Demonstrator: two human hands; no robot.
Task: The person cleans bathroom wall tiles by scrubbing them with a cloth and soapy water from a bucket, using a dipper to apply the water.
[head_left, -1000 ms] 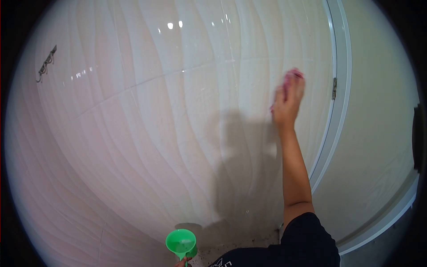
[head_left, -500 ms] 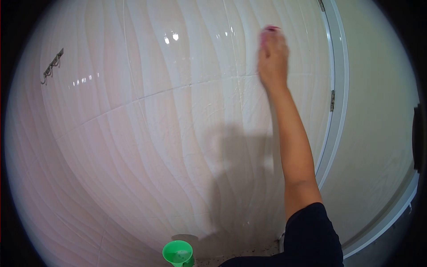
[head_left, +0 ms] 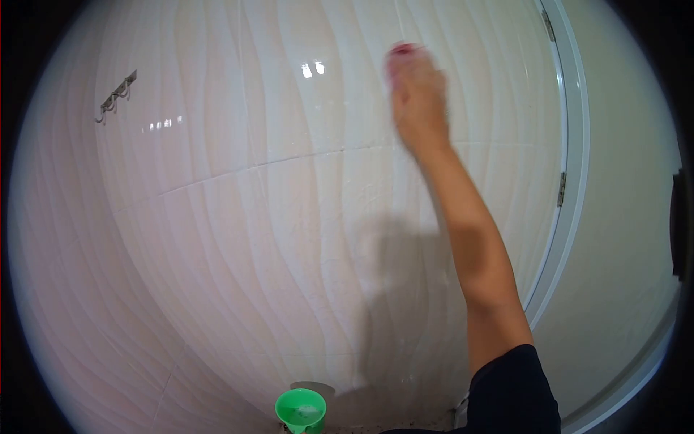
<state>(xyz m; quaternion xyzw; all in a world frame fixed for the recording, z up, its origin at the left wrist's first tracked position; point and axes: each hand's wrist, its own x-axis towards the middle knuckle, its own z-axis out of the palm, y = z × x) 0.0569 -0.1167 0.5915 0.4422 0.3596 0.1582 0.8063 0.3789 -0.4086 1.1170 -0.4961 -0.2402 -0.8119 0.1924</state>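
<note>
High on the wavy-patterned tiled wall [head_left: 303,217], my right hand [head_left: 421,101] is closed on a pink item [head_left: 403,58], blurred by motion. The pink item lies against the tiles, and my fingers cover much of it, so its exact kind is unclear. My right arm reaches up from the lower right in a dark sleeve. Below, at the bottom of the view, a green container [head_left: 301,410] holds something whitish, perhaps foamy liquid. My left hand does not show.
A metal hook rack [head_left: 116,96] is fixed to the wall at the upper left. At the right stand a white door frame [head_left: 576,145] with hinges and a pale door [head_left: 622,217]. A dark object [head_left: 679,224] sits at the far right edge.
My right hand has moved left across the wall with the pink item. The wall, hook rack and door frame have shifted right in view as the camera turned.
</note>
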